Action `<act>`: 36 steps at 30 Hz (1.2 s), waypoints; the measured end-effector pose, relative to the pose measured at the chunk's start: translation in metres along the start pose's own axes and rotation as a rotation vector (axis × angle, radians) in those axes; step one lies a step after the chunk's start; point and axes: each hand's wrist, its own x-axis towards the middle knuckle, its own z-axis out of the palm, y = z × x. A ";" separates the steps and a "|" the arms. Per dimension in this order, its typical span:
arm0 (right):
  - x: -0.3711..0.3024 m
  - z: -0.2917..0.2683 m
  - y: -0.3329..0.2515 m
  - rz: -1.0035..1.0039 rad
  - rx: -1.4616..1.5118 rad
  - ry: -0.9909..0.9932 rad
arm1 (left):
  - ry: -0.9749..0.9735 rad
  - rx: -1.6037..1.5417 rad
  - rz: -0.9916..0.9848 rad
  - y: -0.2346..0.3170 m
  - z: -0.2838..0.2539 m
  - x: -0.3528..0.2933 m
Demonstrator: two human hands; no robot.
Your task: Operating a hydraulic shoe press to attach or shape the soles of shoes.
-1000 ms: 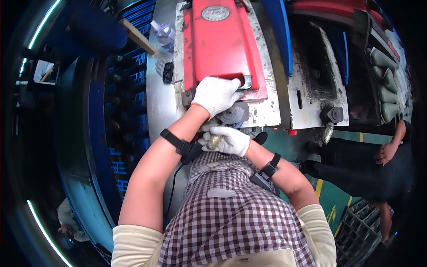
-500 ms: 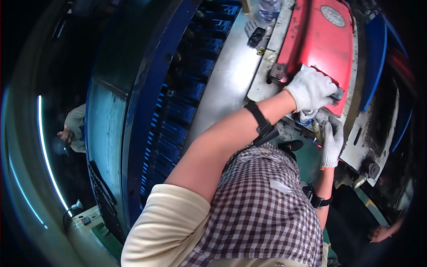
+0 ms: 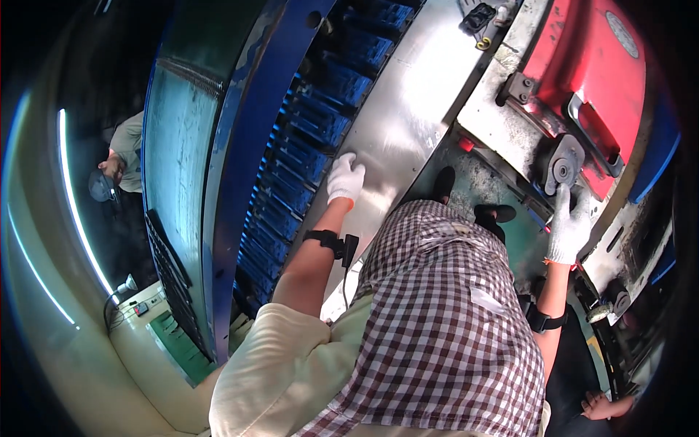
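Observation:
White knitted gloves cover both hands. My left hand (image 3: 345,178) is over the edge of a shiny metal tabletop (image 3: 393,131), beside a blue slotted machine. Its fingers look loosely bent and apart, with nothing seen in them. My right hand (image 3: 570,227) is at the near end of a red cover (image 3: 593,73). Its fingers point up, and one tip reaches a dark grey part with a round hub (image 3: 561,169). Whether that tip presses on the part cannot be seen. A black handle (image 3: 593,135) crosses the red cover just beyond the hub.
The blue machine (image 3: 309,135) runs along my left side. A black item (image 3: 478,17) and a yellow-handled tool (image 3: 483,44) lie at the tabletop's far end. Another person (image 3: 124,160) is at far left, and someone's hand (image 3: 598,406) shows at lower right.
My left hand has left the red cover's handle and moved left to the metal tabletop. My right hand remains by the cover's near end. The whole view has shifted.

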 end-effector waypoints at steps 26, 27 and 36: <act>-0.006 -0.004 -0.008 0.007 -0.183 0.079 | 0.442 -0.373 -0.122 0.060 -0.013 0.161; -0.004 -0.005 -0.012 -0.077 -0.135 0.126 | 0.456 -0.360 -0.149 0.064 -0.028 0.177; -0.006 -0.013 -0.031 -0.025 -0.086 0.059 | 0.341 -0.371 -0.333 0.006 -0.103 0.353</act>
